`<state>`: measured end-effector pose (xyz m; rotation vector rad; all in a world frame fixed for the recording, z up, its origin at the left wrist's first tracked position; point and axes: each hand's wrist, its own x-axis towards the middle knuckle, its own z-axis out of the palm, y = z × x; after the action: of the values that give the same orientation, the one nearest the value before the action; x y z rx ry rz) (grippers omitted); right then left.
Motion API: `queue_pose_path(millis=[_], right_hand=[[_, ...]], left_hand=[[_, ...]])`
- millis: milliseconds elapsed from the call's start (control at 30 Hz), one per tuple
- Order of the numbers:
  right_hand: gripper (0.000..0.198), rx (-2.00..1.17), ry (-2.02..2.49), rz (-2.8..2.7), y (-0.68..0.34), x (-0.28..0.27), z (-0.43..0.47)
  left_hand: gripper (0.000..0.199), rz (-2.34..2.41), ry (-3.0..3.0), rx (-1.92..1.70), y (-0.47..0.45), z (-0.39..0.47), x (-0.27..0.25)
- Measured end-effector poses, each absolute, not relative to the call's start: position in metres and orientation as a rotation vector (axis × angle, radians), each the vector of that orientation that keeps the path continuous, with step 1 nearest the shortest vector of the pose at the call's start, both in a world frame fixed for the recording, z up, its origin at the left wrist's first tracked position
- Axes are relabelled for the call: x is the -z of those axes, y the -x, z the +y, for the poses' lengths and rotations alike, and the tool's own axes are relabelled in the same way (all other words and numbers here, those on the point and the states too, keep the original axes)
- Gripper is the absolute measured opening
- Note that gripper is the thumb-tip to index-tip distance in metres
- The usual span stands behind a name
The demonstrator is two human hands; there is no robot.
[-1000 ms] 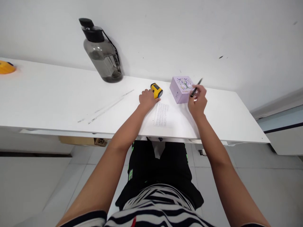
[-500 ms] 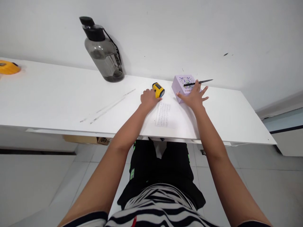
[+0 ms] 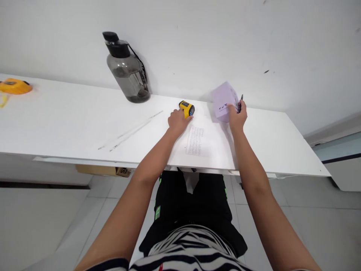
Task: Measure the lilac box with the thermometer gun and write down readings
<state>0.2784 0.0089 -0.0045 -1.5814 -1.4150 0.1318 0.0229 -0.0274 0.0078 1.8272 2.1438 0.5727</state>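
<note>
My left hand [image 3: 179,121] rests on the table, its fingers closed around a yellow-and-black handheld device [image 3: 186,109]. The device has a dark end with a bit of blue; its lower part is hidden by my fingers. My right hand [image 3: 237,114] grips a light purple box [image 3: 221,101] by its right side, and the box is tilted and slightly blurred. A dark pen [image 3: 239,106] is also in my right hand, pointing up between the fingers. Between my forearms lies a white paper sheet [image 3: 208,145] with lines of faint writing.
A grey see-through bottle [image 3: 128,75] with a black lid stands against the wall. At the far left of the white table [image 3: 64,120] lies an orange tool [image 3: 15,86] with dark parts. Dark streaks [image 3: 132,130] mark the tabletop. Below the edge is a cardboard box [image 3: 97,170].
My right hand has gone from spread fingers over the purple box to gripping it, and the box is now tilted. The pen has swung upright in the hand. My left hand keeps its hold.
</note>
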Motion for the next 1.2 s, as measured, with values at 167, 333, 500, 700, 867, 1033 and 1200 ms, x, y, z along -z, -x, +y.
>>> queue_pose_path(millis=[167,333,500,700,867,1033,1200], right_hand=[[0.073,-0.709,1.252,-1.031,-0.272,0.006,0.001],[0.069,-0.878,1.015,-0.989,-0.255,0.002,-0.019],[0.066,-0.928,0.995,-1.018,-0.249,0.0,-0.023],[0.061,-0.978,0.973,-0.907,-0.24,-0.003,-0.03],[0.058,-1.01,1.031,-0.868,-0.233,-0.005,-0.036],[0.065,-0.958,1.047,-1.003,-0.237,-0.003,-0.034],[0.071,-0.879,1.042,-1.139,-0.24,0.002,-0.032]], left_hand=[[0.046,1.657,-1.719,-1.106,-0.032,-0.031,-0.013],[0.059,0.985,-1.289,-1.282,-0.05,-0.047,-0.027],[0.069,0.794,-1.013,-1.179,-0.055,-0.055,-0.038],[0.074,0.74,-0.939,-1.151,-0.053,-0.048,-0.035],[0.078,0.749,-0.937,-1.161,-0.051,-0.048,-0.037],[0.079,0.779,-0.923,-1.145,-0.048,-0.048,-0.037],[0.074,0.715,-0.935,-1.146,-0.047,-0.049,-0.038]])
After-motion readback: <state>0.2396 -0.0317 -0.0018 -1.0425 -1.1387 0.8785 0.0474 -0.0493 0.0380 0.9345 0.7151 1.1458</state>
